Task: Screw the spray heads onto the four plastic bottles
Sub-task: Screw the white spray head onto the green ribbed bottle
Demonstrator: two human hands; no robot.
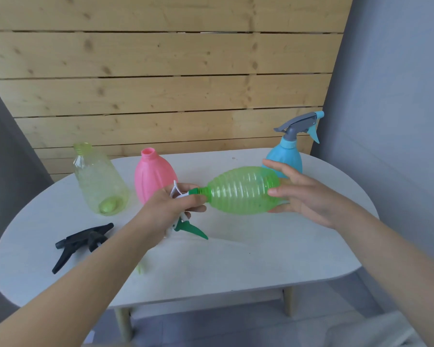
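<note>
A ribbed green bottle (241,191) lies sideways in the air above the table, neck pointing left. My left hand (171,209) grips the green-and-white spray head (186,224) at that neck. My right hand (303,194) holds the bottle's base with spread fingers. A pink bottle (153,176) and a clear yellow-green bottle (98,181) stand open-necked at the back left. A blue bottle (286,156) with a grey and blue spray head (301,126) on it stands at the back right. A black spray head (80,242) lies loose at the front left.
The bottles rest on a white oval table (236,259) with wooden legs. A wooden plank wall (161,83) rises behind it, and a grey wall (391,96) stands to the right. A pale green streak shows beside my left forearm.
</note>
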